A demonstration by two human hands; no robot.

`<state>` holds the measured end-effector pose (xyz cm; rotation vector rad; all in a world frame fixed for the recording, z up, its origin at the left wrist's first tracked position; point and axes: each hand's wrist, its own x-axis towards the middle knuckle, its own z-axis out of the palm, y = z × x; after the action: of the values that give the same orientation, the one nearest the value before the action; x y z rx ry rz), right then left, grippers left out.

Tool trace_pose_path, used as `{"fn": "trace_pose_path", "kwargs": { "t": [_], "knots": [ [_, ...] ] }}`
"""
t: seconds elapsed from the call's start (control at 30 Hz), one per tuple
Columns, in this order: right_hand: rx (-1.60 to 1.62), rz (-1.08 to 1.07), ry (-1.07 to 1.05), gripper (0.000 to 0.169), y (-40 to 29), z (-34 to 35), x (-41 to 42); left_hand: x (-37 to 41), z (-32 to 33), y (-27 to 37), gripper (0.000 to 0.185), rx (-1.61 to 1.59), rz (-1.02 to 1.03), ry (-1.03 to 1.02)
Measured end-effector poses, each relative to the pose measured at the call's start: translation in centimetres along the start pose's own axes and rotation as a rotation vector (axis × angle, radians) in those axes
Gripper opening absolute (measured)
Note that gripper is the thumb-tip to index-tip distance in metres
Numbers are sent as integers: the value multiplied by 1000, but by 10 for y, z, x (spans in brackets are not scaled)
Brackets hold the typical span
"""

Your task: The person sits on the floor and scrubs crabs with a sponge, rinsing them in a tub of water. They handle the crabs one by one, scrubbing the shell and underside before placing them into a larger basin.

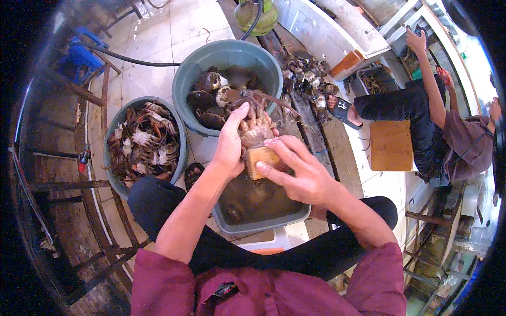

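A crab body [254, 132] with dangling legs is gripped in my left hand [230, 144], over the near rim of a large round green plastic tub [182, 75]. My right hand [302, 170] holds a wooden-backed scrubbing brush [261, 160] by its block, against or just below the crab; its bristles are hidden. Below both hands sits a grey rectangular basin [263, 228] of murky brown water. Dark crab shells [201, 103] lie in the large tub. On the left, a smaller round tub [182, 152] is heaped with cleaned-looking crab pieces [148, 138].
A black hose [134, 61] runs to the large tub. Crab scraps [306, 75] cover wooden planks beside a white foam box [320, 27]. A green gas cylinder [257, 19] stands behind. At right, another person [427, 118] sits near a wooden box [391, 146]. A blue stool [85, 55] stands far left.
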<state>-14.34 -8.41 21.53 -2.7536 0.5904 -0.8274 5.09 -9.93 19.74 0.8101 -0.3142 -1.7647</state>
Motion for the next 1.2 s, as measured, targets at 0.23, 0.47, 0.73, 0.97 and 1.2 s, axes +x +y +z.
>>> {"fn": "trace_pose_path", "kwargs": {
  "t": [0.23, 0.47, 0.73, 0.97, 1.2],
  "knots": [
    [37, -48, -14, 57, -8, 1, 4, 2, -5, 3, 38, 13, -141, -171],
    [25, -43, -24, 59, -1, 3, 1, 3, -5, -3, 34, 22, -56, -15],
    [3, -20, -9, 58, 10, 6, -6, 1, 3, 2, 36, 37, -69, 41],
    [48, 2, -39, 54, 13, 10, -10, -2, 1, 1, 36, 25, -115, -17],
    [50, -17, -56, 58, 3, 6, -3, -4, -1, 0, 36, 50, -50, -26]
  ]
}}
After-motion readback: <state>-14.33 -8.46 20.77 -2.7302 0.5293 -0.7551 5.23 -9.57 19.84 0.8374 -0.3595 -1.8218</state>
